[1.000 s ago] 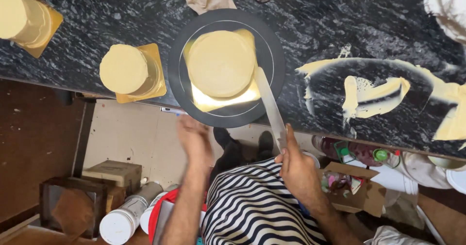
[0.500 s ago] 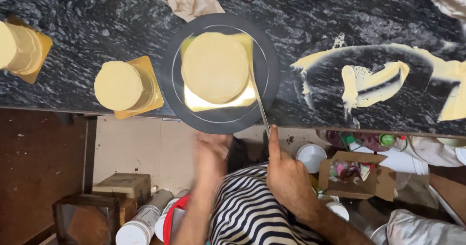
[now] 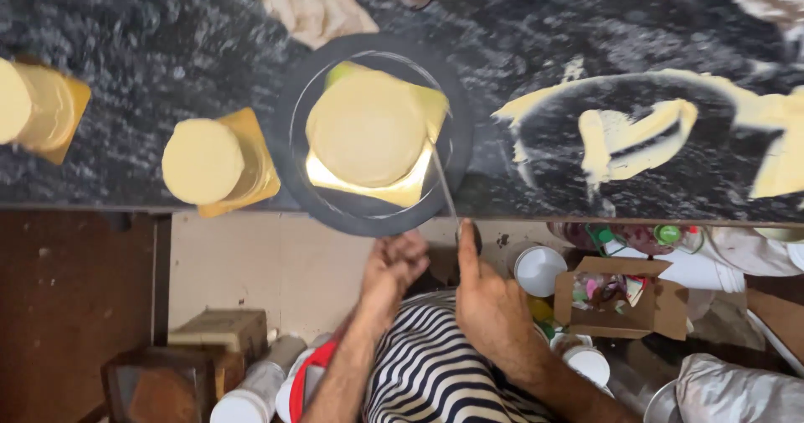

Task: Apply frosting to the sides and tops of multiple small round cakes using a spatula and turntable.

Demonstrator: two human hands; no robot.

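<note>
Two hands below turntable | right hand grips palette knife, handle hidden | left hand curled at rim, grip unclear | cake centred.

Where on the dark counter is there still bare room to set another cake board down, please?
Bare stone lies along the back of the counter, between the far-left cake and the crumpled cloth, and behind the turntable toward the right. It is crowded on the right, where cream smears cover the stone, and between the small cake and the turntable.
</note>
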